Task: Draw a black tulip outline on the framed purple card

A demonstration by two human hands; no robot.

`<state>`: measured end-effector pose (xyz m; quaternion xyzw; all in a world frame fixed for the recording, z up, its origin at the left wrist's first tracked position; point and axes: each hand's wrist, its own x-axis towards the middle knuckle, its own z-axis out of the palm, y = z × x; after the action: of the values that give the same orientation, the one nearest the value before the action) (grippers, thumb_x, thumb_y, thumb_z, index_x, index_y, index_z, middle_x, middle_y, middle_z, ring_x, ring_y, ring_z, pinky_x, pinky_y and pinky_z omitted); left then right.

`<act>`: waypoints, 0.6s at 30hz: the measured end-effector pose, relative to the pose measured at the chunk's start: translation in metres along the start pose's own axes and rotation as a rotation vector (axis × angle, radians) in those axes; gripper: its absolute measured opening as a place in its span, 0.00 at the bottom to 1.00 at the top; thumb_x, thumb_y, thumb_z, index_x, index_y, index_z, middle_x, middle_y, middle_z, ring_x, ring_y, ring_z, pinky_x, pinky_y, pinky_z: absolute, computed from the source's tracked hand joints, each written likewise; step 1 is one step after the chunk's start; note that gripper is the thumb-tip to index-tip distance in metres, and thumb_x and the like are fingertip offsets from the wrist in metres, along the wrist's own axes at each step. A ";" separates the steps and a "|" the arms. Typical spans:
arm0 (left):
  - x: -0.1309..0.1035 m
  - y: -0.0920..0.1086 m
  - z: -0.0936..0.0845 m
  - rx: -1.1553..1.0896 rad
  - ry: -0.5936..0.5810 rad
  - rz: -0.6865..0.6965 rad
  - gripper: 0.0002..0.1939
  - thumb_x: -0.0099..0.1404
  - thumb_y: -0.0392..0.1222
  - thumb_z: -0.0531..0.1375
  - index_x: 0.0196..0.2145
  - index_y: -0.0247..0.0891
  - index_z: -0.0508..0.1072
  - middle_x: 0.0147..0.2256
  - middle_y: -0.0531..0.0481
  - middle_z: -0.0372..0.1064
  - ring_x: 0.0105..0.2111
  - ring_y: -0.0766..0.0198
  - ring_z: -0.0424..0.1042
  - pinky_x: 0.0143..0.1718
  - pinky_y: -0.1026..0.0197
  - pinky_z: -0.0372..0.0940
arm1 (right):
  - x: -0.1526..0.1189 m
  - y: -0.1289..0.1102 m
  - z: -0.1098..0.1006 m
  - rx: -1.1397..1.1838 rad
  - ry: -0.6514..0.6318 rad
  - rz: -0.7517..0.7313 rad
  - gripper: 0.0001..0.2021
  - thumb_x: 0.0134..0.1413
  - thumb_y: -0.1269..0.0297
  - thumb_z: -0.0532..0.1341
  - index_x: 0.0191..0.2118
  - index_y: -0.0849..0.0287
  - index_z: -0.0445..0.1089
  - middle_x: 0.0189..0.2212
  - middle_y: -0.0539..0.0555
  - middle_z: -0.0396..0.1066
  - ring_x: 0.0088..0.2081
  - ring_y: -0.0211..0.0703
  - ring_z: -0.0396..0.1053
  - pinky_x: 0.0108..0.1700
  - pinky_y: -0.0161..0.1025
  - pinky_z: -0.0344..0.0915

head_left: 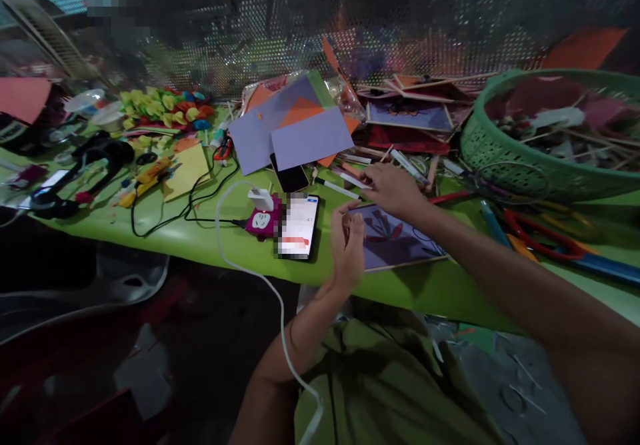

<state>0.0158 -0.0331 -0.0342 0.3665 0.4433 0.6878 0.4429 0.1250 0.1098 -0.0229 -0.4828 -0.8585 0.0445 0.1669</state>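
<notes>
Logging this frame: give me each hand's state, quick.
Left hand: open, holding nothing, at the framed picture's left edge.
Right hand: fingertips on a white pen; grip cannot be told.

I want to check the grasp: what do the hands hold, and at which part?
The right hand pinches the near end of a white marker. The left hand holds nothing, hovering beside the framed purple picture.

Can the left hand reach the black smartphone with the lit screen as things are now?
Probably yes: the left hand hovers just beside the black smartphone with the lit screen, with only bare green table between them.
</notes>
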 end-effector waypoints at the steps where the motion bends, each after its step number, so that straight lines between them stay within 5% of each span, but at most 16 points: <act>1: 0.000 0.000 0.000 -0.001 -0.008 -0.007 0.29 0.69 0.71 0.62 0.49 0.42 0.73 0.27 0.58 0.58 0.26 0.68 0.58 0.28 0.64 0.57 | -0.001 -0.001 0.001 -0.050 -0.006 0.006 0.12 0.58 0.69 0.62 0.47 0.57 0.77 0.47 0.63 0.81 0.49 0.59 0.75 0.47 0.48 0.66; 8: 0.002 -0.005 -0.004 0.055 -0.037 -0.020 0.27 0.70 0.70 0.61 0.49 0.42 0.73 0.29 0.56 0.60 0.29 0.66 0.64 0.33 0.62 0.62 | -0.003 -0.006 -0.002 -0.126 0.006 0.077 0.12 0.61 0.70 0.59 0.44 0.60 0.78 0.44 0.66 0.81 0.47 0.61 0.76 0.45 0.50 0.66; 14: 0.003 -0.007 -0.008 0.163 0.020 0.042 0.21 0.75 0.58 0.60 0.57 0.42 0.71 0.44 0.48 0.71 0.39 0.63 0.72 0.42 0.59 0.69 | -0.042 0.012 -0.041 0.300 0.148 0.033 0.06 0.60 0.61 0.66 0.39 0.54 0.80 0.35 0.57 0.80 0.36 0.53 0.74 0.39 0.47 0.67; 18: 0.002 -0.003 -0.009 0.435 -0.021 0.248 0.22 0.76 0.50 0.60 0.64 0.44 0.69 0.62 0.40 0.68 0.59 0.54 0.69 0.60 0.51 0.66 | -0.086 0.012 -0.070 0.547 0.105 0.076 0.08 0.58 0.55 0.68 0.39 0.52 0.82 0.34 0.54 0.80 0.34 0.49 0.73 0.36 0.44 0.66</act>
<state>0.0079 -0.0329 -0.0397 0.5117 0.5279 0.6216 0.2704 0.1994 0.0375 0.0189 -0.4533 -0.7860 0.2557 0.3338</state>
